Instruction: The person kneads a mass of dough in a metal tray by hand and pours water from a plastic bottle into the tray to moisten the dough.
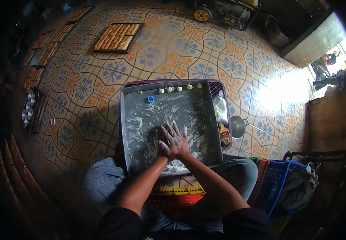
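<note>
My left hand (163, 149) is mostly covered by my right hand (174, 140), which lies over it with fingers stretched out and slightly apart, dusted white. Both are low over the middle of a square grey metal tray (123, 120) smeared with white flour; anything beneath them is hidden. Along the tray's far edge sits a row of several small pale dough balls (179, 89), with a small blue plastic ring (151, 99) nearer its left side. A purple crate (217, 86) holds the tray, with a white bag (220, 108) and packets at its right.
Trays of baked bread (117, 38) lie on the patterned floor, with metal tins (30, 106) at left. A metal pot (238, 127), blue crate (281, 184) and wooden cabinet (327, 128) stand right, a red crate (181, 200) below the tray, a generator (225, 14) at the back.
</note>
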{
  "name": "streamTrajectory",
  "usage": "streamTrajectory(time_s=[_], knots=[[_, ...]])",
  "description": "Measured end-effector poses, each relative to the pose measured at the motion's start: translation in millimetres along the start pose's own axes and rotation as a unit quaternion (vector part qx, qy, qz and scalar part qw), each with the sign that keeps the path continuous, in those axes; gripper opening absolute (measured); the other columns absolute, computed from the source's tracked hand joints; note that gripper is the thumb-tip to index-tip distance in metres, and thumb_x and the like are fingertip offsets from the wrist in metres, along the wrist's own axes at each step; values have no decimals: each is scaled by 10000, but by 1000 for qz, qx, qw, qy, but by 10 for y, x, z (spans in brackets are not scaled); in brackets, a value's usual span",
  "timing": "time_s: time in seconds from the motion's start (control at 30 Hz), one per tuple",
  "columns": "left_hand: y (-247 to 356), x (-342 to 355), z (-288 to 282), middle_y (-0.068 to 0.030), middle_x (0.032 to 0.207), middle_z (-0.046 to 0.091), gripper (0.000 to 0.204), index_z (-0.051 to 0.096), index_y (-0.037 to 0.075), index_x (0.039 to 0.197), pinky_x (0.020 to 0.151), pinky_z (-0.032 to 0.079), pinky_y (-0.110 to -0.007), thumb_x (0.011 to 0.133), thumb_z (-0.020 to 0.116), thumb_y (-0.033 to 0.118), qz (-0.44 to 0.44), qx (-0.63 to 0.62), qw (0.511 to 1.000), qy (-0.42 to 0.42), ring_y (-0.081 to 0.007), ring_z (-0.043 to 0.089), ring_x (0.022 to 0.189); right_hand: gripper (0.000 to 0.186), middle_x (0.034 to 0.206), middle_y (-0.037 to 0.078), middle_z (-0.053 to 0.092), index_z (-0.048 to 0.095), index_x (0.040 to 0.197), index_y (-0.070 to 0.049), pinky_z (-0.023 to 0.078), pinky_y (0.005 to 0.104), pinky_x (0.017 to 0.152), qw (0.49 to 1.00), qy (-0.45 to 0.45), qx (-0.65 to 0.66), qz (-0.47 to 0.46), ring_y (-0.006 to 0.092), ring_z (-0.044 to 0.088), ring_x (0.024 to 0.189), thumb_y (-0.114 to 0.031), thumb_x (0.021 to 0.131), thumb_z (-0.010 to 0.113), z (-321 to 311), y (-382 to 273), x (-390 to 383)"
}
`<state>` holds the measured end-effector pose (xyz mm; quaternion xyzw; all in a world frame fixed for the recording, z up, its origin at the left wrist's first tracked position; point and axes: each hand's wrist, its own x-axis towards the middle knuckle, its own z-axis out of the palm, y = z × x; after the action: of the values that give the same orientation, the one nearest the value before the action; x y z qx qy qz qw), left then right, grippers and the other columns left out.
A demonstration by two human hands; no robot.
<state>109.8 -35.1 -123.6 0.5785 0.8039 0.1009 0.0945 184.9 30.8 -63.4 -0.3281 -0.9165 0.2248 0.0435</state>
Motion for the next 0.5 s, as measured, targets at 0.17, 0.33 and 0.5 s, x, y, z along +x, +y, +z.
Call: streamTrajectory(time_s=[0.17, 0.33, 0.5], knots=[[-12, -23, -68, -250, 1666, 266, 925, 210, 36, 1632, 1273, 61, -605, 938, 583, 519, 4, -6, 1000, -8, -397, 228, 1558, 730, 1675, 90, 349, 383, 1611, -263, 126, 735, 1191, 999, 33, 25, -2, 361, 251, 1569, -595, 972, 502, 89, 82, -106], [-72, 85, -82, -254, 1669, 258, 913, 190, 43, 1642, 1275, 50, -606, 953, 578, 499, 6, -154, 983, 98, -382, 225, 1564, 733, 1671, 90, 354, 413, 1595, -240, 117, 690, 1220, 998, 28, 30, 48, 335, 267, 1564, -615, 972, 505, 124, 23, 77], [-77, -71, 152, -236, 1691, 213, 964, 218, 24, 1628, 1273, 18, -601, 919, 590, 561, 8, 62, 997, 44, -366, 209, 1568, 787, 1676, 111, 342, 343, 1631, -254, 103, 705, 1210, 998, 40, 39, 20, 382, 261, 1562, -629, 959, 504, 127, 85, -12]])
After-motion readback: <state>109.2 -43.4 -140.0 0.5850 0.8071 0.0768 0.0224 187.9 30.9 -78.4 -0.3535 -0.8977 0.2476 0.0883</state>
